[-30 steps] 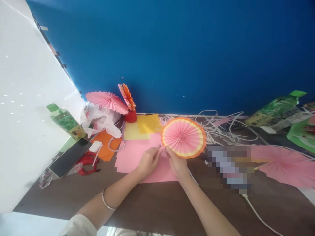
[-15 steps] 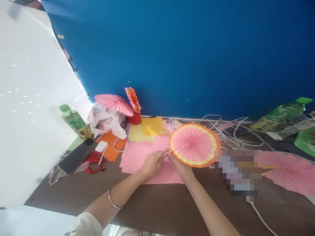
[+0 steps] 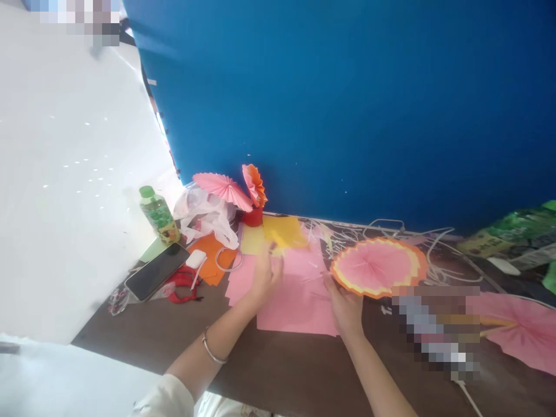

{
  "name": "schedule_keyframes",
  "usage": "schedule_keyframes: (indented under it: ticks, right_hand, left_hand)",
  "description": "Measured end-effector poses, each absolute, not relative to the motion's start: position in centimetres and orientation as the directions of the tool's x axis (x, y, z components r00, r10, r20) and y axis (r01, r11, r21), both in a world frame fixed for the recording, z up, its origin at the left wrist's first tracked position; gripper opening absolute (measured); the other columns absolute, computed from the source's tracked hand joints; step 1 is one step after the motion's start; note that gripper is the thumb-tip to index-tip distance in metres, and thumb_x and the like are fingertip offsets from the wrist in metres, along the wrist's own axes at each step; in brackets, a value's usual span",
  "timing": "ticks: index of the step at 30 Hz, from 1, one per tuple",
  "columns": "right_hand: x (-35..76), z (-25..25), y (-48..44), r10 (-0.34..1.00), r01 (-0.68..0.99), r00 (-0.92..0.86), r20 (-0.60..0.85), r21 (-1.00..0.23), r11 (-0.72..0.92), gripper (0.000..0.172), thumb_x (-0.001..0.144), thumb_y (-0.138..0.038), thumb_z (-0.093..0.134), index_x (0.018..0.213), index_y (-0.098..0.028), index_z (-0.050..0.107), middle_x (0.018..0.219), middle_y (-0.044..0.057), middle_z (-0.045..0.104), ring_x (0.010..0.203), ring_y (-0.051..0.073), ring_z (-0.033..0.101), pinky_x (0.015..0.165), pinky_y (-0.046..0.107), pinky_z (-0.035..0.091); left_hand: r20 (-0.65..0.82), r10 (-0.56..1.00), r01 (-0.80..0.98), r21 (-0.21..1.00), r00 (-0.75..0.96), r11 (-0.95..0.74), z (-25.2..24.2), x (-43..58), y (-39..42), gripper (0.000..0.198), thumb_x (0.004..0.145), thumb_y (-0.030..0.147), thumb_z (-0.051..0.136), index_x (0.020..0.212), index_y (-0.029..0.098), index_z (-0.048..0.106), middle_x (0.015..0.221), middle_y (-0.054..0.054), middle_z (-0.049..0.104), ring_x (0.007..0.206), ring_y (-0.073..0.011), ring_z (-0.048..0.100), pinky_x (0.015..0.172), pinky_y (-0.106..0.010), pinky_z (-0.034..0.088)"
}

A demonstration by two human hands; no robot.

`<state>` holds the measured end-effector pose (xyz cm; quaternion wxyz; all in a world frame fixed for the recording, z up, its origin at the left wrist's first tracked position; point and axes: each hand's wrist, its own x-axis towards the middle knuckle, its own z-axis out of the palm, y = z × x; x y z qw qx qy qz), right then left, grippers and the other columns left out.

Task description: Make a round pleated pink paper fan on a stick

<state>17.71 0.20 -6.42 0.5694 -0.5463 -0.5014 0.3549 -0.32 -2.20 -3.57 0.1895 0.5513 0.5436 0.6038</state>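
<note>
My right hand [image 3: 346,307] pinches the edge of a round pleated paper fan [image 3: 374,264], pink in the middle with yellow and orange bands. The fan is tilted above the table, right of a stack of pink paper sheets [image 3: 299,310]. Somewhat blurred by motion, my left hand [image 3: 266,275] hovers over the left part of that stack. Its fingers are apart and I see nothing in them. Beyond it lie a yellow sheet [image 3: 284,231] and a paler yellow sheet [image 3: 252,240].
To the left are a phone [image 3: 157,271], a green-capped bottle [image 3: 160,215], a plastic bag [image 3: 204,217], orange paper [image 3: 211,246] and a red strap [image 3: 185,285]. Pleated pink paper [image 3: 223,188] stands over a red cup [image 3: 253,217]. White cables [image 3: 434,249] and another pink fan [image 3: 521,330] lie right.
My hands, together at the fan's left edge before, have parted. My left hand let go and moved left; my right hand still holds the fan, now tilted flatter. The view has shifted.
</note>
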Motion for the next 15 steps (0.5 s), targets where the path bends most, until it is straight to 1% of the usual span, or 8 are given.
schedule_keyframes:
  ticks: [2, 4, 5, 7, 9, 10, 12, 15]
  right_hand:
    - [17.7, -6.7, 0.4, 0.946, 0.134, 0.253, 0.201, -0.976, 0.171, 0.055, 0.063, -0.042, 0.070, 0.110, -0.015, 0.057, 0.114, 0.011, 0.059, 0.107, 0.026, 0.053, 0.095, 0.043, 0.039]
    - [17.4, -6.8, 0.5, 0.951, 0.125, 0.242, 0.194, -0.978, 0.168, 0.055, 0.062, -0.041, 0.070, 0.108, -0.014, 0.058, 0.112, 0.011, 0.060, 0.106, 0.026, 0.054, 0.095, 0.043, 0.039]
    - [17.1, -6.8, 0.4, 0.955, 0.115, 0.232, 0.184, -0.980, 0.161, 0.053, 0.061, -0.041, 0.070, 0.105, -0.013, 0.058, 0.109, 0.011, 0.061, 0.104, 0.026, 0.055, 0.095, 0.043, 0.039]
    - [16.6, -6.5, 0.3, 0.966, 0.095, 0.214, 0.147, -0.987, 0.130, 0.051, 0.060, -0.041, 0.070, 0.102, -0.013, 0.059, 0.105, 0.011, 0.063, 0.101, 0.026, 0.057, 0.094, 0.042, 0.041]
    - [16.2, -6.3, 0.1, 0.972, 0.082, 0.213, 0.099, -0.993, 0.083, 0.053, 0.059, -0.041, 0.071, 0.102, -0.013, 0.058, 0.104, 0.012, 0.064, 0.100, 0.026, 0.058, 0.092, 0.040, 0.043]
    - [16.0, -6.2, 0.0, 0.972, 0.077, 0.222, 0.074, -0.995, 0.058, 0.056, 0.057, -0.041, 0.072, 0.104, -0.013, 0.057, 0.105, 0.012, 0.063, 0.100, 0.026, 0.058, 0.090, 0.039, 0.045]
    - [16.0, -6.1, -0.1, 0.967, 0.071, 0.250, 0.039, -0.997, 0.022, 0.062, 0.054, -0.041, 0.074, 0.106, -0.013, 0.056, 0.106, 0.012, 0.063, 0.100, 0.027, 0.058, 0.088, 0.037, 0.047]
    - [16.1, -6.3, -0.1, 0.971, 0.061, 0.236, 0.025, -0.998, 0.011, 0.063, 0.053, -0.042, 0.074, 0.107, -0.014, 0.055, 0.105, 0.011, 0.063, 0.098, 0.027, 0.059, 0.086, 0.037, 0.048]
  left_hand:
    - [0.394, 0.738, 0.217, 0.919, -0.547, -0.329, -1.4, -2.8, -1.1, 0.044, 0.086, 0.030, 0.043, 0.127, 0.017, 0.035, 0.124, -0.014, 0.044, 0.114, -0.0202, 0.045, 0.096, -0.036, 0.036]
    - [0.284, 0.640, 0.059, 0.935, -0.714, -0.349, 1.2, -5.9, 0.4, 0.043, 0.082, 0.031, 0.050, 0.121, 0.019, 0.039, 0.124, -0.011, 0.045, 0.117, -0.0191, 0.043, 0.099, -0.033, 0.035]
    - [0.211, 0.618, -0.032, 0.933, -0.757, -0.359, 2.5, -7.6, 1.3, 0.039, 0.080, 0.032, 0.051, 0.116, 0.021, 0.043, 0.120, -0.009, 0.047, 0.115, -0.0184, 0.045, 0.096, -0.031, 0.037]
    - [0.099, 0.626, -0.188, 0.907, -0.773, -0.376, 4.9, -10.7, 3.0, 0.030, 0.080, 0.038, 0.049, 0.105, 0.021, 0.049, 0.108, -0.006, 0.052, 0.105, -0.0169, 0.052, 0.087, -0.028, 0.044]
    - [0.031, 0.673, -0.254, 0.912, -0.739, -0.322, 6.9, -13.1, 4.5, 0.027, 0.077, 0.040, 0.051, 0.094, 0.019, 0.052, 0.093, -0.005, 0.055, 0.090, -0.0156, 0.057, 0.076, -0.027, 0.047]
    - [0.017, 0.692, -0.242, 0.930, -0.721, -0.275, 7.6, -14.0, 5.0, 0.025, 0.075, 0.036, 0.053, 0.091, 0.018, 0.052, 0.087, -0.005, 0.055, 0.083, -0.0148, 0.057, 0.073, -0.026, 0.048]
    - [0.043, 0.743, -0.114, 0.981, -0.668, -0.160, 8.7, -15.0, 5.9, 0.024, 0.070, 0.027, 0.056, 0.092, 0.017, 0.052, 0.082, -0.004, 0.055, 0.077, -0.0146, 0.057, 0.070, -0.027, 0.048]
    - [0.150, 0.770, 0.137, 0.987, -0.620, -0.083, 9.7, -15.4, 6.7, 0.039, 0.063, 0.016, 0.057, 0.102, 0.018, 0.052, 0.086, -0.005, 0.057, 0.079, -0.0177, 0.058, 0.073, -0.033, 0.047]
